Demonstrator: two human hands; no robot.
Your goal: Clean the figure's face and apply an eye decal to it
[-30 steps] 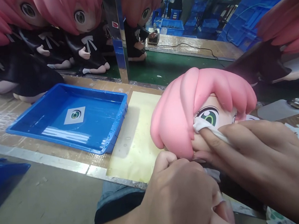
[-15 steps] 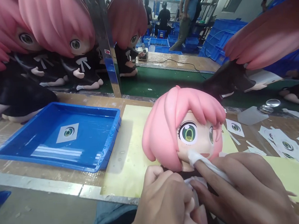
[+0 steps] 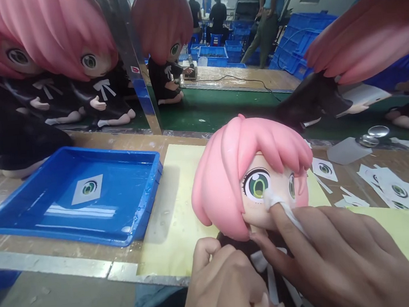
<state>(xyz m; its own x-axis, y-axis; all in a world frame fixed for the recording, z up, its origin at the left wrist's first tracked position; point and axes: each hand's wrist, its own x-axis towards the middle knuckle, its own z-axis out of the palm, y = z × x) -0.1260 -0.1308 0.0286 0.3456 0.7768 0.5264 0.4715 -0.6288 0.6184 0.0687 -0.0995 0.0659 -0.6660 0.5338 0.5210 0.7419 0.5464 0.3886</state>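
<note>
A pink-haired figurine (image 3: 221, 185) with green eyes, a black dress and a white ribbon leans toward me. My left hand (image 3: 226, 280) is closed on its dark-clothed body, low at the front; the exact grip is hidden behind my fingers. My right hand (image 3: 335, 252) holds a white cloth (image 3: 284, 207) over its index fingertip. That fingertip presses the cloth to the face, at the inner lower edge of the larger visible eye. The right thumb is near the chin and ribbon.
Left of the figurine lies a blue tray (image 3: 139, 231) of water with an eye decal (image 3: 87, 188) in it. Eye decals (image 3: 397, 189) and paper scraps are at right, near a translucent bottle (image 3: 347, 150). More pink-haired figurines (image 3: 87, 39) stand behind; people are farther back.
My right hand has moved the cloth up from the cheek beside the mouth to just under the eye. The ribbon shows more now. My left hand keeps its hold.
</note>
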